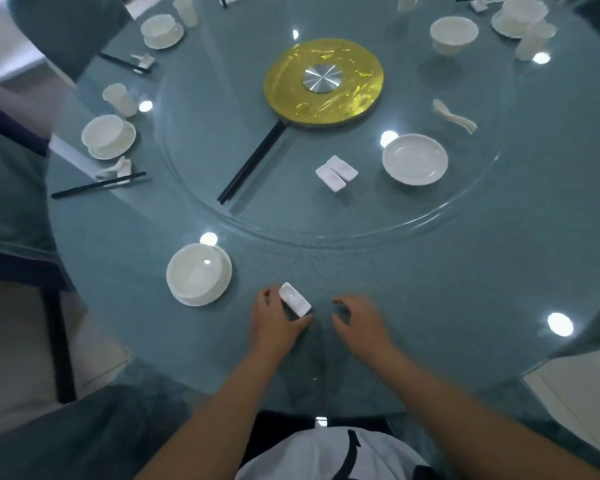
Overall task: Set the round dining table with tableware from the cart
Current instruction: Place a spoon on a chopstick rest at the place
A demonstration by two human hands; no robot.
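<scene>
My left hand (276, 322) holds a small white rectangular chopstick rest (294, 301) between thumb and fingers, low over the glass-topped round table (430, 289) near its front edge. My right hand (355, 322) hovers just right of it with loosely curled fingers and holds nothing. Left of my hands a white bowl on a plate (199, 274) stands at the nearest place. On the glass turntable (465, 202) lie two more white rests (336, 173), a pair of black chopsticks (253, 161), a white plate (415, 159) and white spoons (454, 116).
Set places with bowls, cups, rests and chopsticks ring the left rim (109, 136) and far rim (161, 31). A bowl (453, 33) and more tableware (522, 17) stand far right. A gold disc (324, 81) marks the turntable's centre. Covered chairs (11, 202) stand at the left.
</scene>
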